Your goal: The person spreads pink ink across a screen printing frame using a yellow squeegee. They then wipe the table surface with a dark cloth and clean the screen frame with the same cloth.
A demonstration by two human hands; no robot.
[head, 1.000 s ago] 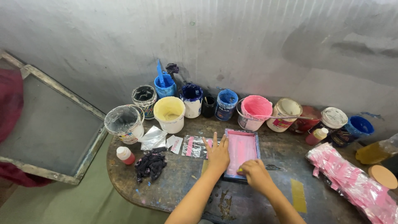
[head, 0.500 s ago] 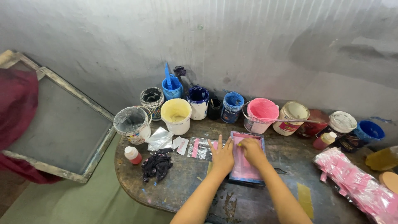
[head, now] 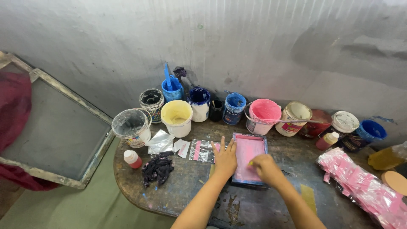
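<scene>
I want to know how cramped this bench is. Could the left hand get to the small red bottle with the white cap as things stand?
Probably yes. The left hand lies flat at the small screen frame's left edge; the red bottle stands to its left near the table edge. Only the low dark rag lies between them.

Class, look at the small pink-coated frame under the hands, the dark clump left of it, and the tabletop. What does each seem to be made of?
Small frame: likely a wood or metal rim with stretched mesh; flat, matte pink coating. Dark clump: cloth, by its crumpled folds. Tabletop: probably worn wood, dull and paint-stained, rounded edge. Left hand presses the frame's side; right hand rubs its surface.
</scene>
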